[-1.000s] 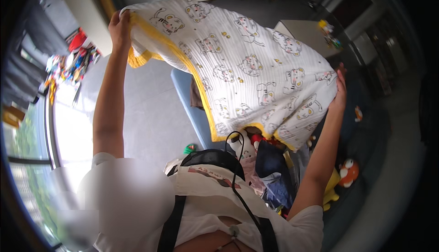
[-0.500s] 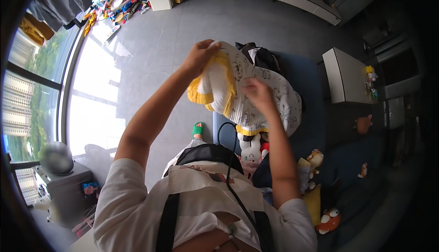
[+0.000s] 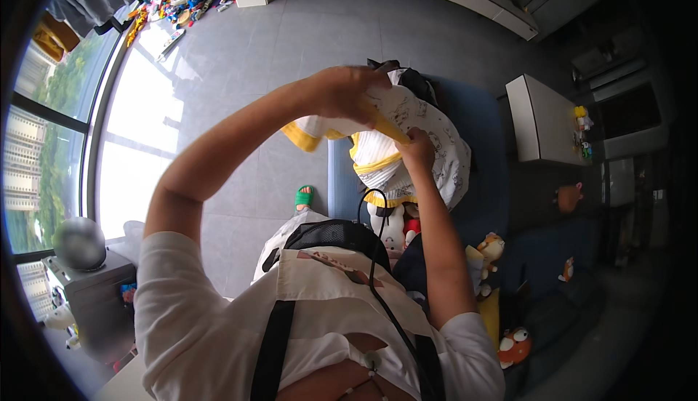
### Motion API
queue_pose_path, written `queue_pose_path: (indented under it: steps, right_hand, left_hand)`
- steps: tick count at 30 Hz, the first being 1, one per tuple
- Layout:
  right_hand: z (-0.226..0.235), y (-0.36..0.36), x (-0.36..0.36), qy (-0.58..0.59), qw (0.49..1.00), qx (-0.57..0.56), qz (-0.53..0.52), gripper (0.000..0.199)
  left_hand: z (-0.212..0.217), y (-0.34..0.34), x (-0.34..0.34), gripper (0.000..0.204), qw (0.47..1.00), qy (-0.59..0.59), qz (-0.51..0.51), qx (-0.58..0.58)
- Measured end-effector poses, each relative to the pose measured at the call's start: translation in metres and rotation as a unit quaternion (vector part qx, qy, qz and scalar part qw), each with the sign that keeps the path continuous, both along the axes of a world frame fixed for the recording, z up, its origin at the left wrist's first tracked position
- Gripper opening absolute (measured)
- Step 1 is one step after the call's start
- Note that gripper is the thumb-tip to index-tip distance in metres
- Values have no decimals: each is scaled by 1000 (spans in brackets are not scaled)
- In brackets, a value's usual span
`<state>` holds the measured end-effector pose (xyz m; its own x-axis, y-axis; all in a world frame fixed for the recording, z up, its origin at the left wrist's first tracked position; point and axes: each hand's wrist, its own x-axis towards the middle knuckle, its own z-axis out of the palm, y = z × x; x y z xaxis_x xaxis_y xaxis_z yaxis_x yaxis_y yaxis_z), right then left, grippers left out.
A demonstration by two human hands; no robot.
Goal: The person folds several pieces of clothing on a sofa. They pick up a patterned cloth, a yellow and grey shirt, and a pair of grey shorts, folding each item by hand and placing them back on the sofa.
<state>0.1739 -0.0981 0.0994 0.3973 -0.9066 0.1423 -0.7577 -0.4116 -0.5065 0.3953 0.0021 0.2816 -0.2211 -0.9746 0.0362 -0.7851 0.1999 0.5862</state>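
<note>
A white blanket [image 3: 445, 155] with small dark printed figures and yellow trim lies bunched over the blue padded seat [image 3: 486, 128]. My right hand [image 3: 418, 150] is closed on its yellow edge. At the blanket's upper left, my left hand [image 3: 347, 94] is bent inward over raised cloth and appears to grip it, though its fingers are blurred and partly hidden. A yellow-trimmed flap hangs below the left forearm, out past the seat's left edge. Dark cloth [image 3: 416, 85] shows behind the blanket. A white plush toy [image 3: 392, 226] sits against its near edge.
Plush toys, including an orange one [image 3: 515, 346], lie at the lower right. A white cabinet [image 3: 542, 121] stands to the right. Scattered toys [image 3: 185, 5] cover the far left floor. A grey box-shaped unit [image 3: 94, 285] is near the window. A black cable [image 3: 372, 270] loops before my chest.
My left hand has moved right and turned inward across the blanket. My right hand has come down slightly and closed on the yellow edge. The raised flap has dropped and changed shape.
</note>
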Motion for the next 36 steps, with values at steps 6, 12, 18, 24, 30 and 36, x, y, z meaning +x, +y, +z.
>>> queue_pose_path:
  steps: [6,12,18,24,30,36]
  right_hand:
    - [19,-17,-44,54,994,-97,-14,12]
    - [42,-56,-92,29,973,-205,-101,5]
    - [52,-89,-173,34,963,-179,-199,5]
    - [106,-117,-176,-45,951,-248,-177,14]
    - [180,-79,-103,20,960,-263,-95,14]
    - [193,-63,-43,110,967,-217,-71,16]
  left_hand:
    - [-8,20,13,30,940,-310,47,-135]
    - [22,39,46,21,891,-225,195,-342]
    - [33,94,133,34,822,-200,375,-379]
    - [91,207,220,37,685,-214,521,-462]
    - [50,289,307,31,579,-359,602,-416]
    - [-120,393,378,29,666,-202,670,-258]
